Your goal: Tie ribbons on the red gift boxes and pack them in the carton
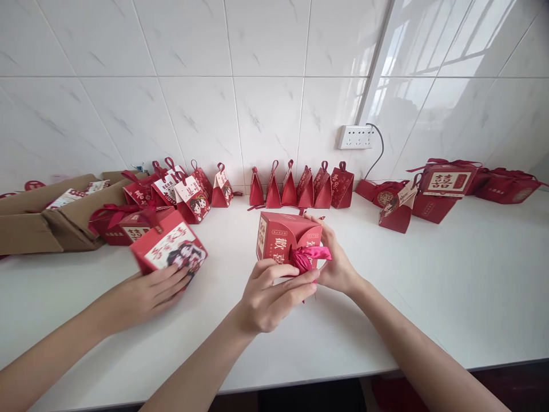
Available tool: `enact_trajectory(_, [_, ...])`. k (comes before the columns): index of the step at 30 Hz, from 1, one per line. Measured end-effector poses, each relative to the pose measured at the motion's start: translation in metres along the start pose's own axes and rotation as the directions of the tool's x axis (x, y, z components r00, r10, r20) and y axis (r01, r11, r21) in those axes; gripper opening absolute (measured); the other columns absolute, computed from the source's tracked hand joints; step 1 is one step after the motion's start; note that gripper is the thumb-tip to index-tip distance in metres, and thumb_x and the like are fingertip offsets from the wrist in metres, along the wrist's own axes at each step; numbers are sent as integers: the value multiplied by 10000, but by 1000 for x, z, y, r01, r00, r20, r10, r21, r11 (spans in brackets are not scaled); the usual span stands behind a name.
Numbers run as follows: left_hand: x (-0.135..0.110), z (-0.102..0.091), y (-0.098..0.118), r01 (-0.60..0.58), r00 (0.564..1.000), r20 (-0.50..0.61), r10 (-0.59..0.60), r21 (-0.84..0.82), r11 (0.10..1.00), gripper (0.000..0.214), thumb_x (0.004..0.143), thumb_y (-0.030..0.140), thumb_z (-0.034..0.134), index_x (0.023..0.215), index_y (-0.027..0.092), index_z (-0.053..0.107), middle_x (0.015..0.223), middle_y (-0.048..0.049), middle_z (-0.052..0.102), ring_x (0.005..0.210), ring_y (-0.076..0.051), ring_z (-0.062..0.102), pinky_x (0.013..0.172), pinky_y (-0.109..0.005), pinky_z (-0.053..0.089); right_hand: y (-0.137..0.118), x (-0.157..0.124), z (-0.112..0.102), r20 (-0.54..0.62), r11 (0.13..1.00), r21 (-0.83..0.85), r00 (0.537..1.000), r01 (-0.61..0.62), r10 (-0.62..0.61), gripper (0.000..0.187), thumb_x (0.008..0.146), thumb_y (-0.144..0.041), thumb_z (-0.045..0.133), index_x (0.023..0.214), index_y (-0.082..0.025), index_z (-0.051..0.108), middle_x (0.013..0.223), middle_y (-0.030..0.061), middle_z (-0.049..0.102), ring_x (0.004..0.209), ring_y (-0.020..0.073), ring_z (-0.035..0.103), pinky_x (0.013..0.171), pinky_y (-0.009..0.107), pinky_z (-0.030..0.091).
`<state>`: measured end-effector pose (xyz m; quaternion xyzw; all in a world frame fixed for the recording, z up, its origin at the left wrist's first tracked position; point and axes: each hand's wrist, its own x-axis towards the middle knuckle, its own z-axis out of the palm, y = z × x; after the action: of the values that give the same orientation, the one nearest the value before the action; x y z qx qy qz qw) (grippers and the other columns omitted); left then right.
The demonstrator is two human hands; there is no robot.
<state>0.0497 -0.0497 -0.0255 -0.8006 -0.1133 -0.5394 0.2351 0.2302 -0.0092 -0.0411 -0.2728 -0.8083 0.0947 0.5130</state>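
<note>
A red gift box (pixel 274 226) with gold and white Chinese characters is held in front of me, raised over the table and tilted. My left hand (pixel 268 294) grips it from the near side, its fingers against the magenta ribbon bow (pixel 305 257). Around the right side of the same box wraps my right hand (pixel 337 260), its fingertips partly hidden behind it. To the left, another person's hand (pixel 160 292) rests on a red and white gift box (pixel 171 246) printed with a cartoon couple.
Several triangular red boxes (pixel 273 186) with loop handles stand along the tiled wall. A cardboard carton (pixel 64 226) is at the left. More ribboned boxes (pixel 446 186) sit at the right, near a power strip (pixel 355 137). The white table's (pixel 463 309) front edge is below.
</note>
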Motion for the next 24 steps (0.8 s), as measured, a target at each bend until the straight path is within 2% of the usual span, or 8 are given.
enact_trajectory(9, [3, -5, -1, 21, 1000, -14, -21, -39, 999, 171, 800, 56, 596, 932, 159, 630, 941, -32, 754, 836, -142, 612, 719, -285, 465, 2, -1, -1, 2, 999, 41, 1000, -9, 9, 1011, 666, -454, 780, 1442, -314, 148, 1458, 141, 301, 1339, 342, 346, 1059, 550, 375])
enact_trajectory(11, [2, -6, 0, 84, 996, -26, -86, -87, 993, 190, 807, 61, 591, 955, 176, 622, 966, -37, 749, 831, -143, 615, 693, -281, 487, 2, -1, -1, 8, 999, 39, 1000, -13, 12, 1014, 668, -465, 774, 1443, -307, 141, 1455, 149, 302, 1339, 345, 344, 1050, 559, 382])
enact_trajectory(13, [1, -6, 0, 227, 967, -76, -244, -181, 957, 215, 803, 37, 584, 959, 183, 611, 1013, -63, 734, 799, -139, 625, 651, -273, 509, 1, 0, -1, 8, 999, 34, 1000, -17, 17, 1003, 676, -454, 769, 1443, -306, 140, 1455, 154, 294, 1330, 346, 357, 1032, 560, 401])
enact_trajectory(15, [1, -4, -1, 413, 872, -152, -466, -286, 865, 221, 794, 15, 580, 930, 189, 597, 1006, -74, 721, 793, -139, 640, 640, -265, 524, 1, 0, -2, 13, 999, 42, 999, -30, 29, 985, 689, -413, 765, 1443, -313, 138, 1451, 154, 293, 1310, 341, 386, 995, 545, 444])
enact_trajectory(17, [2, -3, -4, 584, 709, -225, -668, -344, 735, 165, 788, 43, 589, 855, 193, 587, 930, -54, 692, 829, -147, 643, 655, -258, 527, 1, 1, -2, 30, 996, 68, 998, -59, 58, 987, 689, -375, 766, 1442, -320, 130, 1442, 153, 296, 1291, 336, 406, 930, 513, 503])
enact_trajectory(19, [2, -2, -11, 737, 523, -233, -820, -359, 572, 93, 774, 105, 599, 783, 193, 572, 862, -34, 635, 812, -145, 630, 651, -248, 517, 1, 1, -2, 44, 993, 82, 996, -83, 79, 995, 682, -359, 769, 1439, -324, 125, 1427, 151, 308, 1289, 342, 402, 888, 495, 530])
enact_trajectory(22, [-4, -2, -25, 892, 285, -148, -947, -321, 318, 39, 748, 178, 574, 780, 193, 558, 791, -8, 587, 663, -115, 581, 594, -234, 484, 2, 2, -3, 35, 994, 72, 996, -84, 82, 983, 675, -350, 768, 1428, -333, 136, 1393, 144, 341, 1284, 356, 398, 929, 535, 492])
enact_trajectory(24, [-13, -2, -35, 943, 207, -91, -974, -246, 223, 66, 749, 205, 535, 810, 195, 558, 730, 6, 567, 628, -119, 562, 562, -229, 459, 1, 4, -3, 17, 994, 69, 996, -90, 89, 973, 659, -345, 778, 1413, -338, 162, 1374, 138, 359, 1252, 358, 429, 968, 559, 454])
